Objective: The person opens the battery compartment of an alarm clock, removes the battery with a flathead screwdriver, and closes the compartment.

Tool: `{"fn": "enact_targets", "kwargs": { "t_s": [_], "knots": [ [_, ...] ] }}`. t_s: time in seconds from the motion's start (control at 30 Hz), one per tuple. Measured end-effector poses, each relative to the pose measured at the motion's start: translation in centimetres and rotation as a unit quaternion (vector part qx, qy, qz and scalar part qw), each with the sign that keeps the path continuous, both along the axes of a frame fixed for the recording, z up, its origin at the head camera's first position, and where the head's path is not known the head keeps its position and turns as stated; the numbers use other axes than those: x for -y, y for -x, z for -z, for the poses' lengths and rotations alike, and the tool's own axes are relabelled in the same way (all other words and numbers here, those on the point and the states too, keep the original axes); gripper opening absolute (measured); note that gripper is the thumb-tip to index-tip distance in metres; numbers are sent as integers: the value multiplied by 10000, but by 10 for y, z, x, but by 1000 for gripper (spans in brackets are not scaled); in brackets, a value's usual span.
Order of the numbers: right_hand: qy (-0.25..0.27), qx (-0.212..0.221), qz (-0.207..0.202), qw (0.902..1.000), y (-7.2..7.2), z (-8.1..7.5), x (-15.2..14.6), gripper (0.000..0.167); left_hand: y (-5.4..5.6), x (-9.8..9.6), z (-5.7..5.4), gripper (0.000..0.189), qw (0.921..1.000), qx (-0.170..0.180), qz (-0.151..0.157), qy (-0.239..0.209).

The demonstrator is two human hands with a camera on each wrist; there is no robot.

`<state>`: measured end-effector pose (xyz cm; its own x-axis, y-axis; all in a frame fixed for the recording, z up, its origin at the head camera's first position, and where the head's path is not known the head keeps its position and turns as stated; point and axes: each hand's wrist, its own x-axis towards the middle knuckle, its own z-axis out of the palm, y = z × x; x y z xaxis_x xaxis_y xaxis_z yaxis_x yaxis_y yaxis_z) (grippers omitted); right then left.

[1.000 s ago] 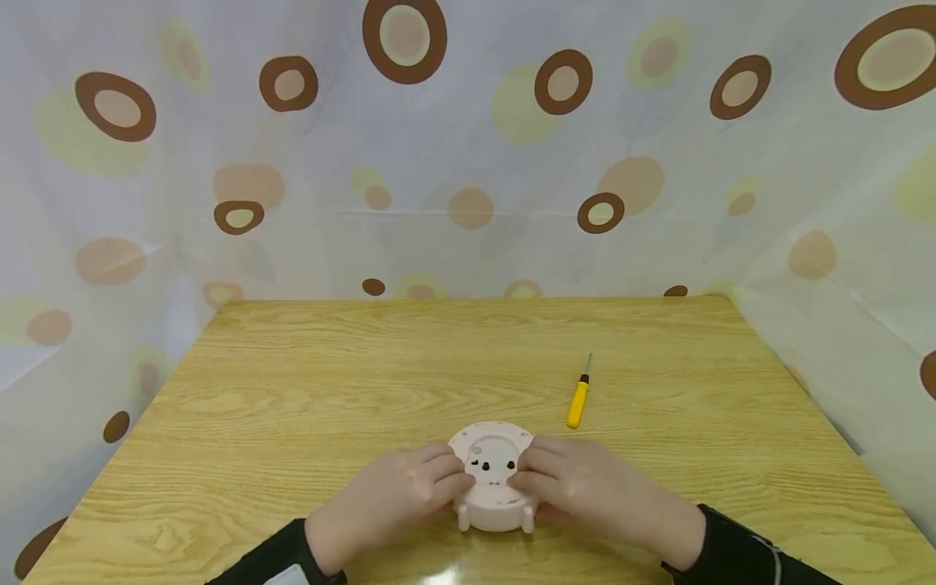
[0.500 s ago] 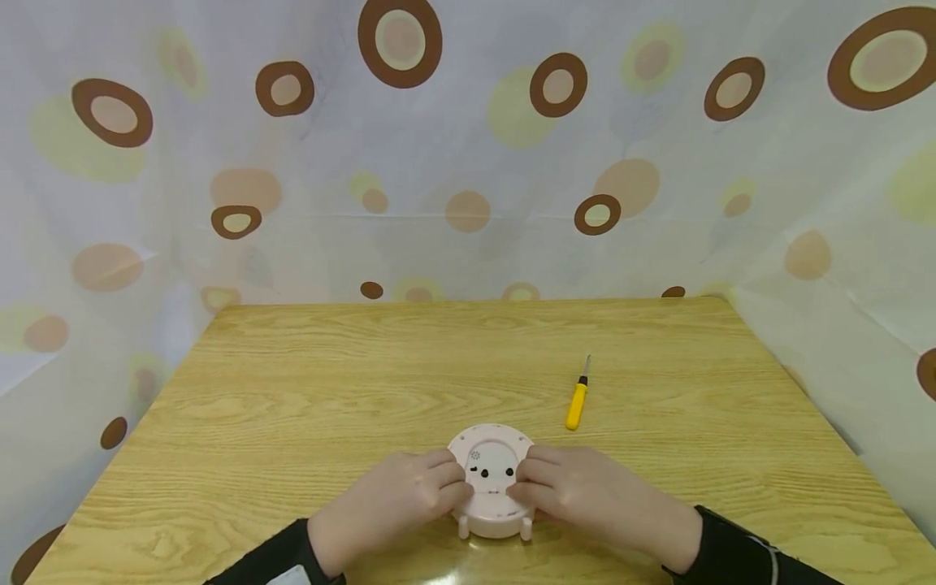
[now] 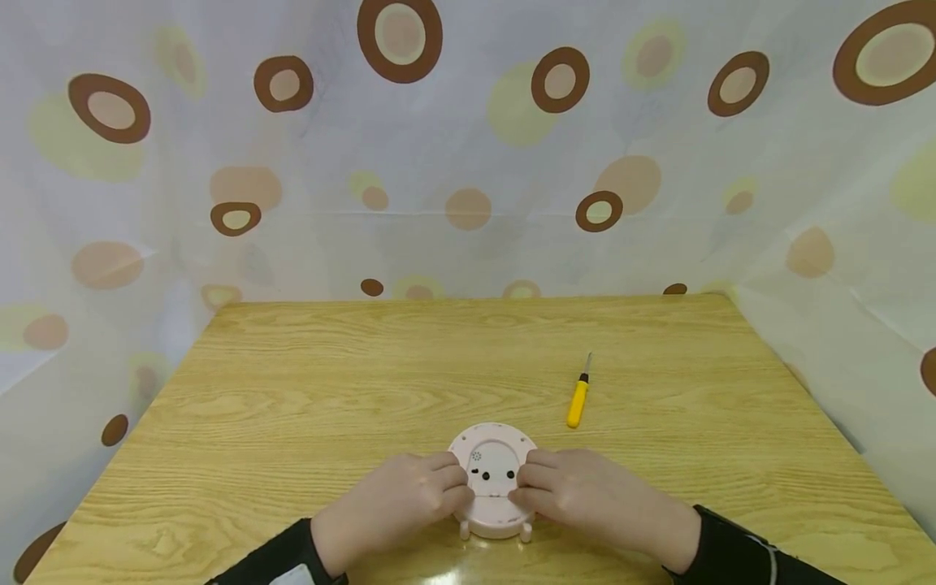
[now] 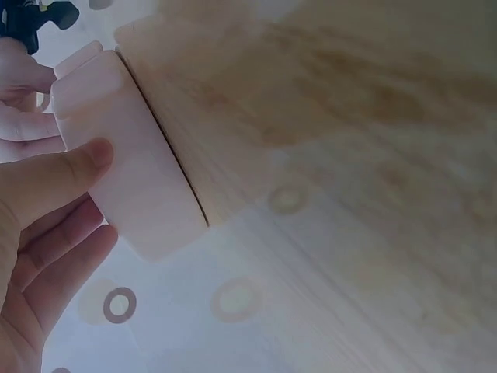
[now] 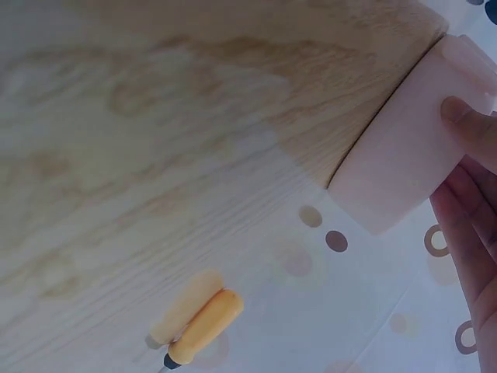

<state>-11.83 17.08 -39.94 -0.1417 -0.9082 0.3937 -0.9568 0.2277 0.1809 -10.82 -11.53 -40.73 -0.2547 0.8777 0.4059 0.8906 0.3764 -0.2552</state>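
A round pale pink alarm clock (image 3: 496, 455) lies on its face on the table, back upward, its two stubby feet pointing toward me. Two black knobs, a small black switch and a ring of speaker holes show on the back. My left hand (image 3: 409, 491) grips its left side, with the thumb (image 4: 97, 154) on the side wall in the left wrist view. On the opposite side my right hand (image 3: 585, 491) holds it the same way; its thumb (image 5: 457, 113) presses the wall in the right wrist view.
A screwdriver (image 3: 578, 402) with a yellow handle lies beyond the right hand, its tip pointing away. The wood-grain table (image 3: 329, 357) ends at a patterned cloth (image 3: 468, 146) hung behind and along both sides.
The clock has tilted slightly between both hands, so more of its back and less of its lower side show now. Both hands keep their hold; the screwdriver has not moved.
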Motion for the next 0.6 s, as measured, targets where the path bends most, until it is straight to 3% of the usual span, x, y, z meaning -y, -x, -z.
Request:
{"fn": "enact_targets", "kwargs": {
  "t_s": [0.2,0.6],
  "knots": [
    [-47,132,64,9999,0,1,-1,19,-1,1,0,6,9999,128,-90,67],
    [-103,60,169,9998,-2,0,0,19,-2,-1,0,9,9999,5,-119,49]
  ]
}}
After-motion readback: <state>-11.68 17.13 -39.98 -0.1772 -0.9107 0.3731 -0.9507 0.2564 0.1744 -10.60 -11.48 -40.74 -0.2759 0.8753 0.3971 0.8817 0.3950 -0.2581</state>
